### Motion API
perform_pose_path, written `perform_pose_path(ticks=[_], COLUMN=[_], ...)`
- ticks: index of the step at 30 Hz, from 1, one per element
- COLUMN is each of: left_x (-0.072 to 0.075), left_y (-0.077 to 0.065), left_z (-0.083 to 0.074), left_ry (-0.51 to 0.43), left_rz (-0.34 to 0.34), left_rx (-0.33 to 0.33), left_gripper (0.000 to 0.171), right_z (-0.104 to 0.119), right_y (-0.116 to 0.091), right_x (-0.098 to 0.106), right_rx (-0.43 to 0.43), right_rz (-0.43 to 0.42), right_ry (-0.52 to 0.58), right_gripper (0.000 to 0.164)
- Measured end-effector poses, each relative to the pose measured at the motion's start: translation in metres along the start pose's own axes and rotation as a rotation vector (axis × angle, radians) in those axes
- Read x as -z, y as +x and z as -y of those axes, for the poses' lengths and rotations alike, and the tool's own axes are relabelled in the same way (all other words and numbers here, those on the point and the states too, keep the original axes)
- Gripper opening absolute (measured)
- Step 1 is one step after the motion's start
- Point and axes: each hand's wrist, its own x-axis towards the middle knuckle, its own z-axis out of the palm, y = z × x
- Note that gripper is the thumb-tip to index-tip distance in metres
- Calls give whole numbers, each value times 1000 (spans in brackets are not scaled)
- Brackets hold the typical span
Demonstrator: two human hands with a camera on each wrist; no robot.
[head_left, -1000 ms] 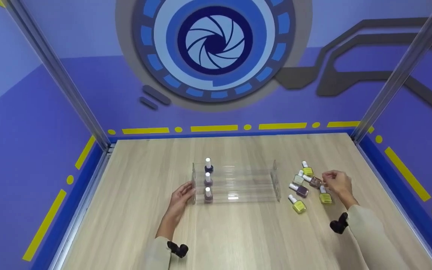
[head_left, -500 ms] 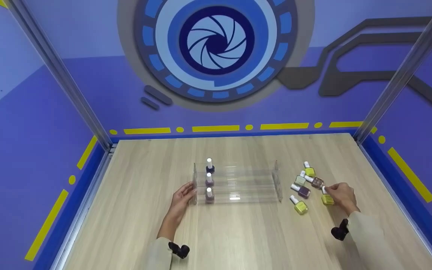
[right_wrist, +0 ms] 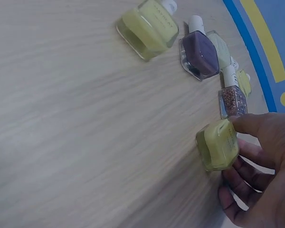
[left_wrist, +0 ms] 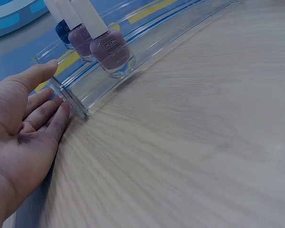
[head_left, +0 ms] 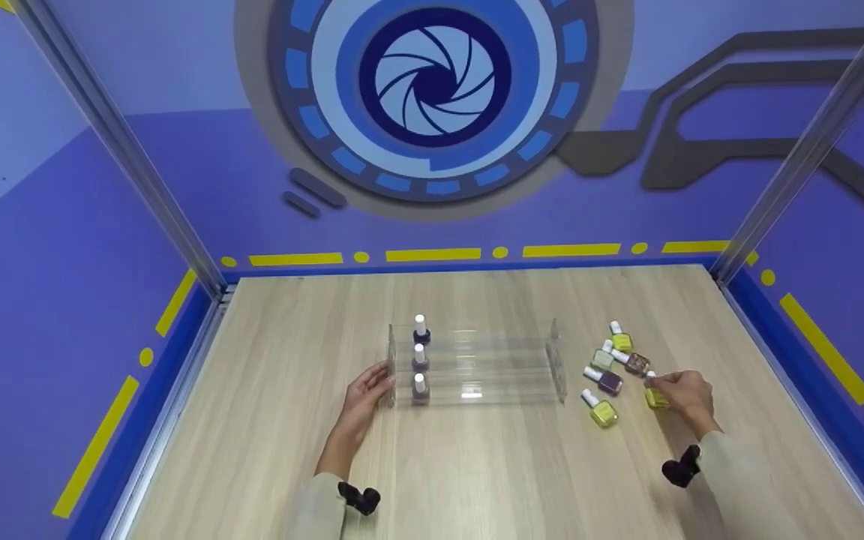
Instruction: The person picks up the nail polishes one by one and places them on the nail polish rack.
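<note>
A clear stepped acrylic display rack point(head_left: 556, 371) stands mid-table. Three white-capped nail polish bottles are upright along its left end: dark blue point(head_left: 421, 337) at the back, then mauve point(head_left: 420, 363), then another mauve point(left_wrist: 113, 52) in front. My left hand point(head_left: 363, 394) touches the rack's left end panel, with thumb and fingers loosely bent in the left wrist view. On the right, my right hand point(head_left: 691, 396) pinches a yellow nail polish bottle point(right_wrist: 218, 145) near its cap, which the thumb and fingers mostly cover. That bottle is tilted.
Several bottles lie left of and behind my right hand: yellow point(head_left: 604, 414), dark purple point(head_left: 610, 383), brown glitter point(head_left: 637, 364), pale green point(head_left: 603, 360) and a second yellow point(head_left: 622, 343). Blue panels point(head_left: 312, 247) wall in the wooden table point(head_left: 477, 472) at the back and sides.
My right hand has come down toward the front from beside the glitter bottle and taken hold of the yellow bottle. The left hand stays at the rack's end.
</note>
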Motion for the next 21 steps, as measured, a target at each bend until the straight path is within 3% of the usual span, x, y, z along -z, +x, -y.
perform_pose_path(ticks=[11, 21], left_x=[0, -4], left_y=[0, 1], left_z=[1, 0], left_ry=[7, 5], left_rz=[-8, -27], left_rx=[10, 29], left_gripper=[59, 55], right_z=[-3, -13], right_y=[-5, -6], right_x=[-6, -15], right_rx=[-28, 28], right_rz=[-125, -231], right_ry=[131, 280], right_gripper=[40, 39])
